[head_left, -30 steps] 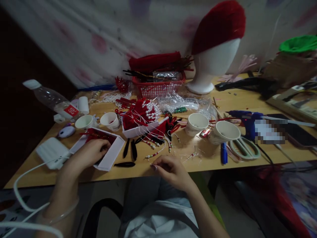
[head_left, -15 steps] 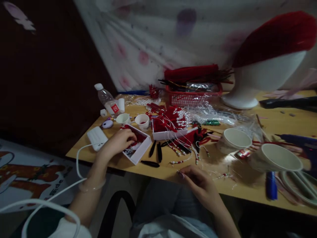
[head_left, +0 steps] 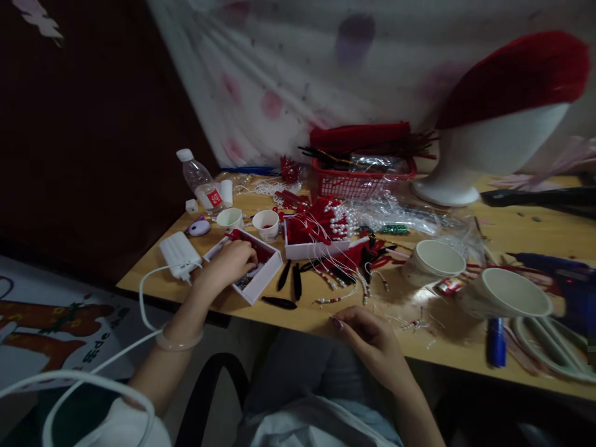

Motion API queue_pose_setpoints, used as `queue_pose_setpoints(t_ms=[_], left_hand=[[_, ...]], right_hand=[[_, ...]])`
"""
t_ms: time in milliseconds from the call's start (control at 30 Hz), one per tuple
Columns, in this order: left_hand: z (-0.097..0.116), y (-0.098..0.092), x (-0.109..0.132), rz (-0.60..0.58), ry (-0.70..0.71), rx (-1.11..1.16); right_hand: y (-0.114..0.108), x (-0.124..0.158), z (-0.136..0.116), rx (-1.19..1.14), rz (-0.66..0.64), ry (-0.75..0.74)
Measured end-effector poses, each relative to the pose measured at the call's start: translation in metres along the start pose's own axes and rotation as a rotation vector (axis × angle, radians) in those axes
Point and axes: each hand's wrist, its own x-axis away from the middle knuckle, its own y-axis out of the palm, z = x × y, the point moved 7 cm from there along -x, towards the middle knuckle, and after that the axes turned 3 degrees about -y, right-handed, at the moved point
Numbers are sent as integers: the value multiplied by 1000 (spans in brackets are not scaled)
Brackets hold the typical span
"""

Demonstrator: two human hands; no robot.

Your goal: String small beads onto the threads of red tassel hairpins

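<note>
My left hand [head_left: 235, 259] reaches into an open white box [head_left: 263, 276] with red and silvery bits inside. Its fingers are curled downward, and what they grip, if anything, is hidden. My right hand [head_left: 367, 338] hovers at the table's front edge, thumb and fingertips pinched together on something too small to name. Between the hands lie several black spindle-shaped pieces [head_left: 297, 282]. Just beyond my right hand, beaded strings [head_left: 333, 300] trail from a second white box [head_left: 316, 249] heaped with red fuzzy pieces and white pearl beads [head_left: 342, 220].
Small paper cups [head_left: 266, 225] and a plastic bottle [head_left: 202, 186] stand at the left. To the right are larger cups [head_left: 440, 259], a blue glue gun [head_left: 559, 267] and scissors [head_left: 554, 347]. Behind sit a red basket [head_left: 358, 183] and a white foam head [head_left: 503, 143]. A white cable [head_left: 144, 298] crosses near my left arm.
The view has shifted slightly. My left hand stays in the box, its fingers turned a little further down. My right hand keeps its pinch in nearly the same place.
</note>
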Motion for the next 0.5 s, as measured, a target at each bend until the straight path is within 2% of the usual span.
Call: queue_pose_setpoints(t_ms=[500], left_hand=[[5, 4, -3, 5, 43, -1]], right_hand=[[5, -2, 1, -163, 38, 7]])
